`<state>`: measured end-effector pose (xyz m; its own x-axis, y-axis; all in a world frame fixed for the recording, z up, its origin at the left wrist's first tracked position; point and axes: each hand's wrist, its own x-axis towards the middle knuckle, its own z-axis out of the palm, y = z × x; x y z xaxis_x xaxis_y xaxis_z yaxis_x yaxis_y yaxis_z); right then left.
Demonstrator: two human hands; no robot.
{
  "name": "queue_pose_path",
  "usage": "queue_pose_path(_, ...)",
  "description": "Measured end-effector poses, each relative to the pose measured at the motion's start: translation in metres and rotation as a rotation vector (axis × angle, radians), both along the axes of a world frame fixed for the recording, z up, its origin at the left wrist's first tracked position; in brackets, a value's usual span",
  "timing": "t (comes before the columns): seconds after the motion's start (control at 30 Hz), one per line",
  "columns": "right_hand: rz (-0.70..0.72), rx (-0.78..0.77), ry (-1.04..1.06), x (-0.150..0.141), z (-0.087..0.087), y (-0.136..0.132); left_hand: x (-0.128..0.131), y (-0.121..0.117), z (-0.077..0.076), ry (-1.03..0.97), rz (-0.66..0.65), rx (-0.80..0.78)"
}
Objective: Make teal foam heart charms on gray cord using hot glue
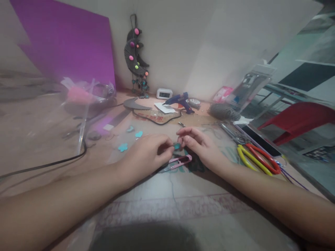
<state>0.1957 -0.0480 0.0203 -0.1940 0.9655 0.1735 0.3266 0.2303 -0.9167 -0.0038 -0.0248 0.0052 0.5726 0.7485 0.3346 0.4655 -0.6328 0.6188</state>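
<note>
A small teal piece (177, 146) is between my two hands, at the fingertips. My left hand (150, 151) is closed in a pinch on its left edge. My right hand (200, 143) is curled just beside it, thumb and fingers drawn together; what they hold, if anything, is too small to make out. Below the fingers lie pink-handled thread snips (181, 161), partly hidden by my left hand. A thin thread (172, 184) trails down the table. Left of my hands are a teal flower (123, 147), a teal heart (139, 134) and a teal crescent (130, 129).
Scissors with yellow and red handles (258, 158) and a phone (259, 139) lie right. Behind are grey yarn (224, 111), a blue glue gun (179, 100), a white clock (164, 93) and a grey crescent (136, 104). A moon ornament (134, 57) hangs on the wall.
</note>
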Motion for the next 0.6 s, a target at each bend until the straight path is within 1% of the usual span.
queue_pose_path(0.07, -0.016, -0.019, 0.011, 0.0015, -0.0001, 0.0014, 0.0002, 0.0008, -0.001, -0.017, 0.017, -0.025)
queue_pose_path(0.2, -0.032, -0.068, -0.039, 0.0018, -0.0015, 0.001, 0.0009, 0.0027, -0.0012, -0.043, 0.038, -0.06)
queue_pose_path(0.3, -0.033, -0.092, -0.04, 0.0009, -0.0035, -0.0002, 0.0009, 0.0032, -0.001, -0.036, 0.041, -0.064)
queue_pose_path(0.43, -0.032, -0.054, -0.059, 0.0004, -0.0031, -0.0006, 0.0001, 0.0026, -0.0015, -0.013, 0.024, -0.024)
queue_pose_path(0.6, -0.007, 0.02, -0.153, -0.0018, 0.0021, -0.0014, -0.0008, 0.0007, 0.0004, 0.035, -0.002, 0.042)
